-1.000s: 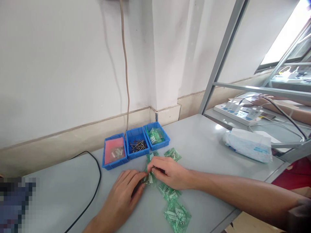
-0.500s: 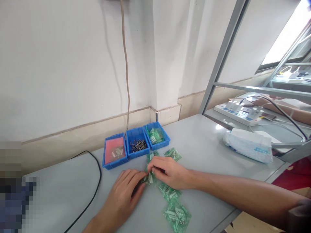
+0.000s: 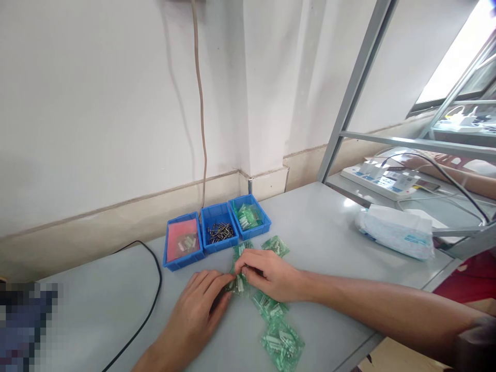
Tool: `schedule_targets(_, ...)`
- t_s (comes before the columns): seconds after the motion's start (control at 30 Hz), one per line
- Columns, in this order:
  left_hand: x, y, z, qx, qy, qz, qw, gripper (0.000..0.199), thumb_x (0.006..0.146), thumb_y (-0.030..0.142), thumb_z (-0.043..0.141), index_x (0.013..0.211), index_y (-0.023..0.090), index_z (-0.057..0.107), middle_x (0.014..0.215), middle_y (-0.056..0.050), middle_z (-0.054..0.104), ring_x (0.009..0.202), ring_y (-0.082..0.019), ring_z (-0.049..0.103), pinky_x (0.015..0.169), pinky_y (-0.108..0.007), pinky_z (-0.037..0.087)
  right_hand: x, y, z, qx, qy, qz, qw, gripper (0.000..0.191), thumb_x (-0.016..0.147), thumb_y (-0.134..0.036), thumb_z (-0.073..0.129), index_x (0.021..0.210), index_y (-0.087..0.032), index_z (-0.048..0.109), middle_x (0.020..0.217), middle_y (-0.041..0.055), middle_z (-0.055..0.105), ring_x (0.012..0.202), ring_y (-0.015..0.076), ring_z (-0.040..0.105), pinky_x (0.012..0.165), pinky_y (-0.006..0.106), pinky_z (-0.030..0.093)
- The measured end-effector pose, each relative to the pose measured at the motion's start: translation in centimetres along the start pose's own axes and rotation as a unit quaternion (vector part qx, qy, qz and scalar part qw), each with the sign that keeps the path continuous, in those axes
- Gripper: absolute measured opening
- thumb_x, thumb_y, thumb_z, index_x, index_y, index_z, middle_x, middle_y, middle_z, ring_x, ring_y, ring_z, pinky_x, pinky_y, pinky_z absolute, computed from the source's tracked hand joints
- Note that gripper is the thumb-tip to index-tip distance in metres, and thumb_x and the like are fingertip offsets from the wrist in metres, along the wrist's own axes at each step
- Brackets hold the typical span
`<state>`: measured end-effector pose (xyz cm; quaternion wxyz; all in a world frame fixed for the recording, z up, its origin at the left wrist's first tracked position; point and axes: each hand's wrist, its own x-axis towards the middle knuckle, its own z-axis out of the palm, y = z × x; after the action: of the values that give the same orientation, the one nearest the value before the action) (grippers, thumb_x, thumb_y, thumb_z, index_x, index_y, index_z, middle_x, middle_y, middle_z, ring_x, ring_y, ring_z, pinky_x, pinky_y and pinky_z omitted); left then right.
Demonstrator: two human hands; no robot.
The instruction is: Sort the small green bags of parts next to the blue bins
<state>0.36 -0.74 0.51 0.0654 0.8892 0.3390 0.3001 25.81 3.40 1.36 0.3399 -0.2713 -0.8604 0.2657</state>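
Observation:
Between my hands lies a small green plastic bag (image 3: 241, 285) with pale and metal pieces inside. My left hand (image 3: 203, 305) pinches its left edge with thumb and fingertips. My right hand (image 3: 271, 274) has its fingers closed at the bag's upper part, hiding some of it. Other green bags lie around it: one bag (image 3: 243, 248) behind my right fingers, one bag (image 3: 276, 245) to the right of that, another bag (image 3: 269, 305) below my right wrist, and a bag (image 3: 283, 345) nearest to me.
Three blue bins stand in a row at the back: one bin (image 3: 167, 243) with pink material and a clear bag, one bin (image 3: 205, 249) with screws, one bin (image 3: 263, 227) with green bags. A black cable (image 3: 157, 294) crosses the left. A tissue pack (image 3: 395, 232) and metal frame (image 3: 349, 103) stand right.
Both hands and the bag between them have stayed almost still. At the far left edge, the blurred dark shape has shifted lower.

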Motion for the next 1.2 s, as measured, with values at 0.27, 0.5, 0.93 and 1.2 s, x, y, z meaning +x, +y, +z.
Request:
schedule_targets(0.27, -0.04, 0.04, 0.11, -0.002, -0.003, -0.005, 1.000, 0.024, 0.110, 0.022, 0.055, 0.133, 0.024, 0.062, 0.112, -0.008, 0.073, 0.098, -0.026, 0.069, 0.085, -0.039, 0.058, 0.12, 0.00, 0.00, 0.003, -0.004, 0.001, 1.000, 0.026, 0.096, -0.004, 0.051, 0.108, -0.021, 0.067, 0.095, 0.0011, 0.068, 0.083, 0.0154, 0.063, 0.080, 0.025, 0.048)
schedule_targets(0.5, 0.02, 0.01, 0.06, 0.000, 0.004, -0.002, 1.000, 0.025, 0.110, 0.023, 0.055, 0.133, 0.024, 0.064, 0.111, -0.008, 0.074, 0.097, -0.026, 0.070, 0.085, -0.038, 0.060, 0.05, 0.21, 0.03, -0.004, -0.005, 0.008, 1.000, 0.029, 0.094, -0.003, 0.050, 0.110, -0.021, 0.067, 0.094, 0.0006, 0.067, 0.082, 0.0154, 0.062, 0.079, 0.025, 0.047)
schedule_targets(0.93, 0.04, -0.03, 0.00, -0.010, -0.003, -0.006, 1.000, 0.023, 0.110, 0.024, 0.055, 0.131, 0.024, 0.064, 0.111, -0.009, 0.074, 0.098, -0.025, 0.071, 0.086, -0.038, 0.061, -0.12, 0.17, 0.07, -0.002, -0.008, 0.006, 1.000, 0.033, 0.090, -0.001, 0.050, 0.110, -0.021, 0.067, 0.095, 0.0001, 0.067, 0.082, 0.0149, 0.062, 0.079, 0.025, 0.047)
schedule_targets(1.2, -0.04, 0.01, 0.01, -0.010, -0.010, -0.011, 1.000, 0.023, 0.110, 0.024, 0.055, 0.131, 0.024, 0.064, 0.114, -0.008, 0.074, 0.101, -0.026, 0.070, 0.088, -0.039, 0.061, -0.08, 0.42, 0.22, -0.006, -0.010, 0.009, 1.000, 0.033, 0.091, -0.001, 0.051, 0.111, -0.022, 0.067, 0.095, 0.0001, 0.067, 0.082, 0.0151, 0.062, 0.079, 0.025, 0.047)
